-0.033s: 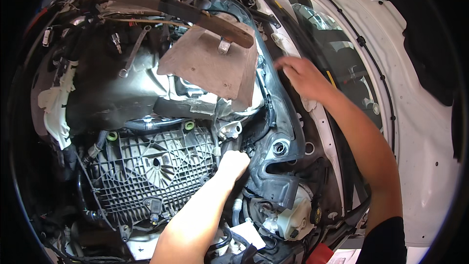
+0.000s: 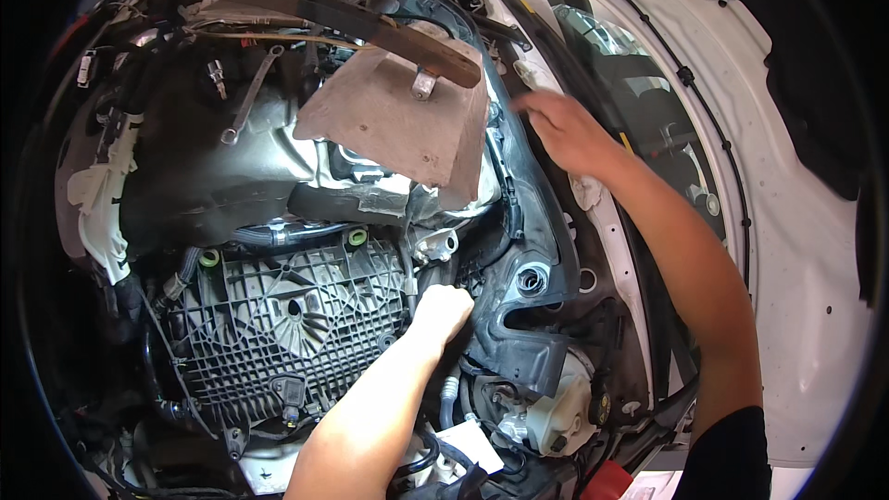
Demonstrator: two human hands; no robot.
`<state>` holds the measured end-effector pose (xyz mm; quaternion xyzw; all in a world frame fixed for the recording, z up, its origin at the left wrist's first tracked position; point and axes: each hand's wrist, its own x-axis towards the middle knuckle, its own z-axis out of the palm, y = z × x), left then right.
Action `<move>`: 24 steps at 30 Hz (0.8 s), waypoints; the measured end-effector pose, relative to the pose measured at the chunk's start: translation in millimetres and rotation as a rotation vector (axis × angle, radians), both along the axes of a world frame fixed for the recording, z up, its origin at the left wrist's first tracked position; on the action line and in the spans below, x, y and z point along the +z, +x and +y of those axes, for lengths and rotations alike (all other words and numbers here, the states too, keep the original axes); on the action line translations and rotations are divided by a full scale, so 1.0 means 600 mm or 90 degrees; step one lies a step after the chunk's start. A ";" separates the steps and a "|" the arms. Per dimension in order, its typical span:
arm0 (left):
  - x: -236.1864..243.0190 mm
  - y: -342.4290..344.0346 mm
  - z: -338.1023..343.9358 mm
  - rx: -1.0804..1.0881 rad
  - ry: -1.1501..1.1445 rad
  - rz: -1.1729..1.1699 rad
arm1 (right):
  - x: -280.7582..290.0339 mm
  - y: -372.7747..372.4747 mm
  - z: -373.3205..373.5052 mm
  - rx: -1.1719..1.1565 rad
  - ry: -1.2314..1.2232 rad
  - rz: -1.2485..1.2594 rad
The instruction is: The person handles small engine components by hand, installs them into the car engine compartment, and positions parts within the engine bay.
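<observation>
My left hand (image 2: 444,311) is closed like a fist beside the right edge of the ribbed black plastic intake manifold (image 2: 278,333). Its fingers point down and away, so whatever they grip is hidden. Farther off to the right, my right hand (image 2: 567,132) hovers over the dark plastic cowl trim (image 2: 546,194) below the windshield. Its fingers reach left, loosely stretched and slightly apart, with blurred tips and no object visible in them. A metal pipe fitting (image 2: 435,245) sits just beyond my left hand.
A brown heat shield (image 2: 394,120) lies over the engine under a dark bar (image 2: 370,28). A combination wrench (image 2: 252,97) and a socket tool (image 2: 217,80) rest on the black cover (image 2: 204,162). A whitish fluid reservoir (image 2: 560,417) stands near right. The raised white hood (image 2: 787,250) edges the right side.
My right hand has shifted slightly up and to the left. My left hand stays in the same place.
</observation>
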<state>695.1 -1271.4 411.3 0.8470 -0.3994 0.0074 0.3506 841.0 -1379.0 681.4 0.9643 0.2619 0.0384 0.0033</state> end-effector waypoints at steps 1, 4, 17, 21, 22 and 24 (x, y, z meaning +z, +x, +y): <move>-0.001 -0.001 0.002 -0.002 0.000 0.003 | -0.012 0.032 -0.003 0.070 -0.046 -0.049; -0.005 -0.004 0.000 0.004 -0.005 -0.029 | -0.023 0.072 0.015 0.048 -0.033 -0.114; 0.014 -0.020 -0.015 -0.030 0.253 -0.274 | -0.104 0.076 -0.042 -0.077 0.216 -0.201; -0.005 -0.017 -0.010 -0.043 0.140 -0.125 | -0.114 0.076 -0.041 -0.083 0.224 -0.203; -0.005 -0.016 -0.011 -0.049 0.141 -0.126 | -0.115 0.072 -0.042 -0.099 0.215 -0.205; -0.003 -0.015 -0.012 -0.020 0.089 -0.110 | -0.117 0.060 -0.043 -0.137 0.248 -0.225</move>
